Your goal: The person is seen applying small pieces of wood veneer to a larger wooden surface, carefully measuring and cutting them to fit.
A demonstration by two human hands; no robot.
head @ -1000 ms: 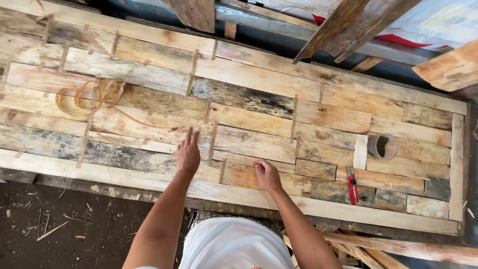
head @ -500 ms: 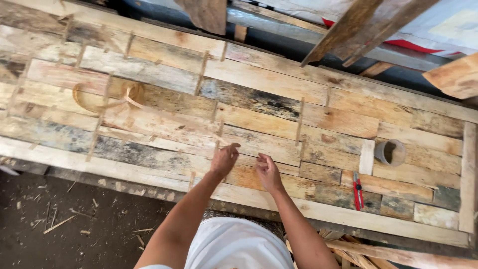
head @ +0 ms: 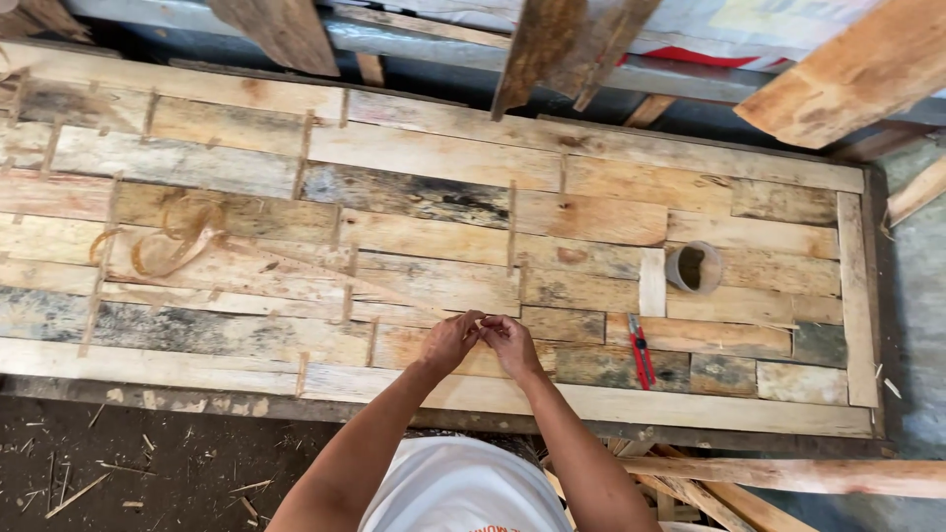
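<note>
Wooden plank panel (head: 424, 212) under left hand (head: 450, 341) and right hand (head: 510, 343), fingers pinched together, contents indiscernible.

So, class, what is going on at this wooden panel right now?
A person leans over a big panel pieced from mismatched reclaimed boards. The left hand and right hand meet fingertip to fingertip just above its near edge, pinching something too small to identify. Red-handled pliers and a short tube lie to the right.

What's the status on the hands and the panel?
Left hand and right hand together, fingertips meeting over wood panel. Anything pinched too small to tell. Red pliers lie right, apart.
</note>
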